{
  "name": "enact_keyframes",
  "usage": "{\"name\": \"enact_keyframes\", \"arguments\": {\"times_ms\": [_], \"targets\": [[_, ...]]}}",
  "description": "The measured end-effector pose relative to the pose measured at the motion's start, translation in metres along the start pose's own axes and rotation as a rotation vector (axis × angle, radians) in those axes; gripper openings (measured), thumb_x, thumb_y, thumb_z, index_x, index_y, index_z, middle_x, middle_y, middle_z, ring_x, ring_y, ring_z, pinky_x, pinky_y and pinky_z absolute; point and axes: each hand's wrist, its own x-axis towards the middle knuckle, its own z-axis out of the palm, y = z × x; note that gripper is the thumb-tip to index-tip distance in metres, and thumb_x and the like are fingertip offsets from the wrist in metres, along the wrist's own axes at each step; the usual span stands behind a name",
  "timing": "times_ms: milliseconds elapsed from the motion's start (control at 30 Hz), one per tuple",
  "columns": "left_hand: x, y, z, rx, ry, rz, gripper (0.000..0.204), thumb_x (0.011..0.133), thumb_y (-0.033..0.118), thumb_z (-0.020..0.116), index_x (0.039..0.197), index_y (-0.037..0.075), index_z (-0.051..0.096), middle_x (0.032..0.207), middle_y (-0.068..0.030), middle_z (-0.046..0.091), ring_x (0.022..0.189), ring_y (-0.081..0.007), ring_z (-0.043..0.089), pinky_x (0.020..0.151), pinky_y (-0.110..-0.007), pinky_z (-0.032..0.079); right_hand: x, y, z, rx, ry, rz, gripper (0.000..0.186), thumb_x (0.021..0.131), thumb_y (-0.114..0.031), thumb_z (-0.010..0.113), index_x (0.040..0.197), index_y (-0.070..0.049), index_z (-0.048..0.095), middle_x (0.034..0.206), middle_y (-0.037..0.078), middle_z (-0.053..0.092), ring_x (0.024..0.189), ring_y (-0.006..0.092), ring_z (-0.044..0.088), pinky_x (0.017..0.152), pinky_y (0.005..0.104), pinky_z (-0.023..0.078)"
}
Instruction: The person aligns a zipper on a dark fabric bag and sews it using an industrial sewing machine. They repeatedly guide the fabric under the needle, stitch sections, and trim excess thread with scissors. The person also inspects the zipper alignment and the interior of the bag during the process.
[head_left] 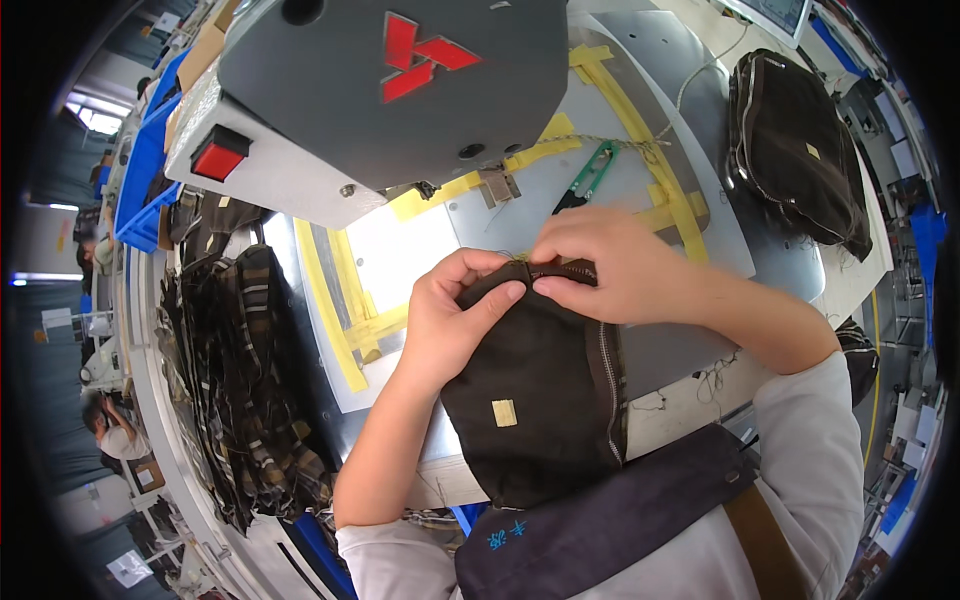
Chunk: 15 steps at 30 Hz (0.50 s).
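A dark brown fabric piece (540,380) with a zipper down its right side and a small pale yellow patch hangs in front of me. My left hand (445,315) pinches its top edge between thumb and fingers. Close beside it, my right hand (620,265) grips the same edge, where a stretch of zipper teeth (565,270) runs between thumb and fingers. Loose threads stick up at the spot where both hands meet. Green-handled thread snips (590,175) lie on the plate just beyond my right hand.
The dark grey head of a sewing machine (300,90), with a red switch (220,153), overhangs the work plate. Yellow tape (345,300) frames the plate. Striped dark fabric pieces (250,370) are heaped at left; a stack of zippered brown pieces (795,150) lies at far right. Blue bins (145,190) stand far left.
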Motion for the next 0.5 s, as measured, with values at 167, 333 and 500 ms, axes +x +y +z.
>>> {"name": "enact_keyframes", "arguments": {"times_ms": [167,333,500], "targets": [[-0.0023,-0.0012,0.0028,-0.034,0.017,0.083,0.023,0.083,0.000,0.072,0.102,-0.001,0.058,0.095,-0.0057,0.068,0.089,-0.0093,0.063,0.080,-0.023,0.049,0.0003,0.0033,0.0001,0.265,-0.075,0.188,0.023,0.081,-0.022,0.070,0.089,-0.001,0.065,0.082,0.009,0.068,0.077,0.0194,0.064,0.067,0.0318,0.049],[-0.0045,-0.0003,0.0045,-0.004,0.000,0.119,0.024,0.083,-0.001,0.072,0.102,0.000,0.058,0.097,-0.0060,0.067,0.091,-0.0105,0.063,0.083,-0.024,0.049,0.0023,0.0035,-0.0024,0.369,-0.138,0.262,0.022,0.082,-0.021,0.072,0.088,-0.001,0.064,0.079,0.005,0.064,0.075,0.0130,0.058,0.069,0.0284,0.047],[-0.0033,-0.0011,0.0066,0.086,0.012,0.125,0.026,0.082,-0.002,0.073,0.102,0.000,0.057,0.097,-0.0066,0.067,0.092,-0.0114,0.063,0.084,-0.024,0.049,-0.0015,0.0045,0.0019,0.424,-0.140,0.334,0.020,0.083,-0.019,0.072,0.088,-0.002,0.063,0.081,0.003,0.062,0.076,0.0104,0.056,0.070,0.0261,0.047]]}}
